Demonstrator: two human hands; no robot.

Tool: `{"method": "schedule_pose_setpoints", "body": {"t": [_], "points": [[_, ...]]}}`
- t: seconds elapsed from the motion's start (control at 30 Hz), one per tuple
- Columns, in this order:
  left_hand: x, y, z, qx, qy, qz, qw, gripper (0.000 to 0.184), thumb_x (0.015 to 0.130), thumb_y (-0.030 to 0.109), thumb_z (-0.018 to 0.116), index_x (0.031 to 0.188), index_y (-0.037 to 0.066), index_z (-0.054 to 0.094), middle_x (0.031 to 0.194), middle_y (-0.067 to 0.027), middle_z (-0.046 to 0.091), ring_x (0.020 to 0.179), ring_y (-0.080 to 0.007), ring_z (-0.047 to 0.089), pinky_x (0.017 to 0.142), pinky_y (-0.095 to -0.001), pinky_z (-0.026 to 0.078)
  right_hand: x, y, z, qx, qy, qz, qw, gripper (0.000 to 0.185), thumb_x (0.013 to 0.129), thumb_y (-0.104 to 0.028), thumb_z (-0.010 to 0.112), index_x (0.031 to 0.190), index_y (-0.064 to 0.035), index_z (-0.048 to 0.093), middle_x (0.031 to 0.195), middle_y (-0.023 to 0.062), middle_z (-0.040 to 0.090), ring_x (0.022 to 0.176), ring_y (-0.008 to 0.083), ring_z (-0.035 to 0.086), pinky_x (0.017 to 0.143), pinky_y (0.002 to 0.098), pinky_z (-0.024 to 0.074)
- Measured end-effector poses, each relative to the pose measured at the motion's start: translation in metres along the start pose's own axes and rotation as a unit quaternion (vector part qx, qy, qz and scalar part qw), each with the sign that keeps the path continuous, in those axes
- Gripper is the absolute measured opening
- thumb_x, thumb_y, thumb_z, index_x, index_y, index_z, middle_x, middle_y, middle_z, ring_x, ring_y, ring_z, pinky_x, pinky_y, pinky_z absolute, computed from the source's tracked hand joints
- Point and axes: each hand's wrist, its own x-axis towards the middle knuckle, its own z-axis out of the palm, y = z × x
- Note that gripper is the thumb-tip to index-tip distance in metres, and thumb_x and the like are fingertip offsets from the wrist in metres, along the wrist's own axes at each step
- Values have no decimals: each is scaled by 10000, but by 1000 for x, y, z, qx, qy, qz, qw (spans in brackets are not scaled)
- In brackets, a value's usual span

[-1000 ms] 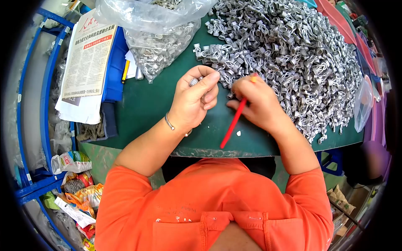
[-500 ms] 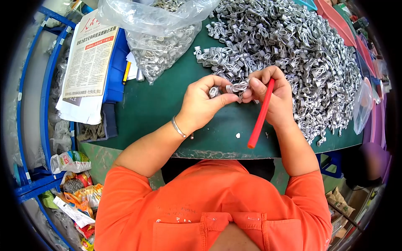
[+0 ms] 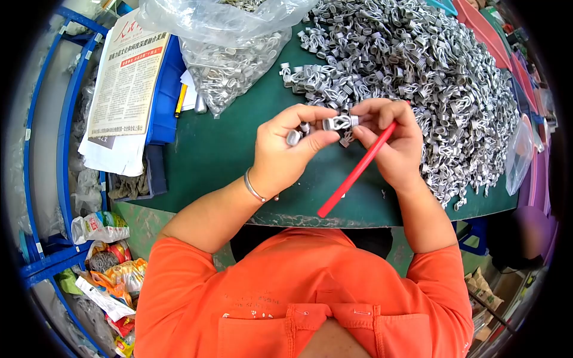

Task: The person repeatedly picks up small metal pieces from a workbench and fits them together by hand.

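Around the centre: two hands (image 3: 277,152), one red stick (image 3: 358,171), at least two held metal pieces (image 3: 341,123). One newspaper (image 3: 128,80) and one yellow pen (image 3: 181,100) lie at ten o'clock, one filled clear bag (image 3: 191,25) at eleven. Towards two sits one heap (image 3: 412,77) of pieces too many to count.

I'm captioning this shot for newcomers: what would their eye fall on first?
Probably the huge heap of silvery metal parts, spread across the green table at the upper right. Next, the bright red stick held slantwise in the right hand, with a small metal piece between that hand and the left hand. The orange top fills the near foreground.
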Motion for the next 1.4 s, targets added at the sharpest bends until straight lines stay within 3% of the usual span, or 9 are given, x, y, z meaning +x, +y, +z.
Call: {"method": "schedule_pose_setpoints", "body": {"t": [0.2,0.5,0.57,0.63,0.87,1.03,1.13,1.23,1.4], "points": [[5,-11,-4,-171,-39,-159,972,263,836,109,586,1062,-25,567,770,-71,601,520,-69,481,430,-183,369,-1,1,1,-164,-27,-207,964,327,711,94,634,809,-55,360,940,180,557,723,139,546,627,232,477],[14,-3,-11,-388,2,-273,880,240,905,182,440,1060,12,507,815,-66,556,622,-146,545,455,-215,403,6,-16,-14,-244,4,-159,957,220,722,100,584,727,-40,415,761,122,625,686,152,592,568,269,469],[15,-13,-22,-473,-160,-180,847,184,903,189,449,987,40,518,740,-33,492,546,-109,453,412,-211,343,10,-17,-19,-381,-178,-194,886,219,639,99,589,711,-47,444,728,101,611,653,222,578,617,309,458],[0,14,-17,-262,-100,-130,951,150,900,182,462,957,52,511,635,-15,402,482,-92,346,396,-227,304,7,-9,-10,-416,-218,-198,860,190,602,56,574,710,-47,456,654,91,544,678,289,530,600,351,431],[-24,102,8,-335,-380,187,841,92,832,132,559,879,70,608,552,-11,398,396,-112,333,362,-245,262,3,-9,-10,-533,-252,-184,787,202,605,55,571,752,-37,466,748,73,558,662,261,515,601,331,421],[-30,115,27,-331,-342,234,848,118,782,104,619,889,86,667,505,8,368,345,-106,314,334,-239,218,8,-8,-10,-484,-189,-226,824,232,606,72,605,746,-43,458,756,82,551,660,252,528,595,329,429],[-26,106,28,-335,-406,326,785,117,797,83,477,708,9,496,599,-136,511,407,-250,466,334,-340,344,7,-14,-9,-386,-121,-156,901,247,622,26,654,747,-41,453,702,83,520,643,278,538,545,348,433],[-25,121,40,-354,-352,318,806,129,777,80,608,893,88,665,511,11,366,351,-104,311,334,-236,216,6,-18,-9,-429,-108,-124,888,238,627,21,657,738,-41,456,683,82,515,634,273,537,538,345,431],[-31,111,40,-354,-349,345,796,149,796,124,603,932,102,662,520,25,366,362,-95,324,334,-231,226,3,-15,-12,-415,-87,-106,899,217,657,16,657,721,-37,457,677,92,536,608,261,547,544,327,437]]}}
